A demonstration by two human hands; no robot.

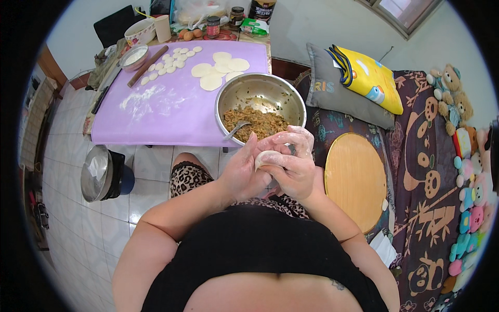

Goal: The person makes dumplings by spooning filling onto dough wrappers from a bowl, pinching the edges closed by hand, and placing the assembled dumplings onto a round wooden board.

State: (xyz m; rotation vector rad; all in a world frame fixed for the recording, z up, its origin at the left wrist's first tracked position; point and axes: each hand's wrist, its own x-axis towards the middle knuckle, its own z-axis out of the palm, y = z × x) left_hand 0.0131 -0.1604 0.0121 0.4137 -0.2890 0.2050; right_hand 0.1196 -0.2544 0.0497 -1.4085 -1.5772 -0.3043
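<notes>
Both of my floury hands meet just below a steel bowl (286, 91) of minced filling (265, 121), where a metal spoon (236, 129) rests. A folded dough dumpling (268, 158) sits between them; my right hand (294, 162) pinches its edge, and my left hand (245, 171) supports it from the other side. What lies inside the dough is hidden. On the purple mat (163, 121), several flat round wrappers (211, 81) overlap left of the bowl. Small dough pieces (170, 69) lie farther left, beside a wooden rolling pin (148, 66) and a bowl of flour (134, 57).
A round wooden board (355, 181) lies on the patterned sofa at right, below a grey cushion (347, 97). Jars (213, 27) and eggs (188, 36) stand along the mat's far edge. A metal basin (96, 173) is at lower left, by a dark bin.
</notes>
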